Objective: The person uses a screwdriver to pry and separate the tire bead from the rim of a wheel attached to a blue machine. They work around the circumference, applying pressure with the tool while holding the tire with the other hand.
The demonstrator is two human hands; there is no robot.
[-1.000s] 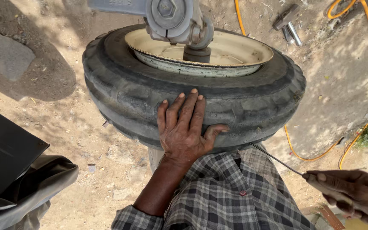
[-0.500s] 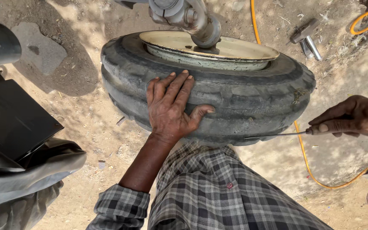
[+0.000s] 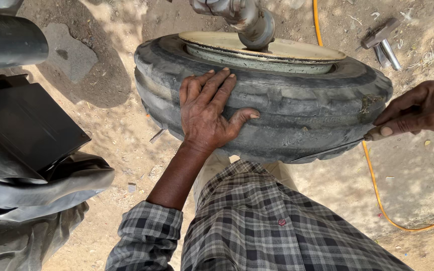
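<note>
Sandy ground (image 3: 126, 145) under big black tyre (image 3: 297, 115). Left hand (image 3: 207, 113) flat, fingers spread on tyre. Right hand (image 3: 418, 110) pinching thin blade (image 3: 327, 151).

Your left hand (image 3: 208, 113) lies flat on the side of the worn black rubber tyre (image 3: 297, 108), which stands on the sandy ground (image 3: 418, 170) before you. At its right, your right hand (image 3: 418, 110) holds a thin metal blade (image 3: 327, 151) against the tyre's lower edge. A steel hammer (image 3: 382, 41) lies behind the tyre; a folded black rubber tube (image 3: 41, 183) lies to its left.
</note>
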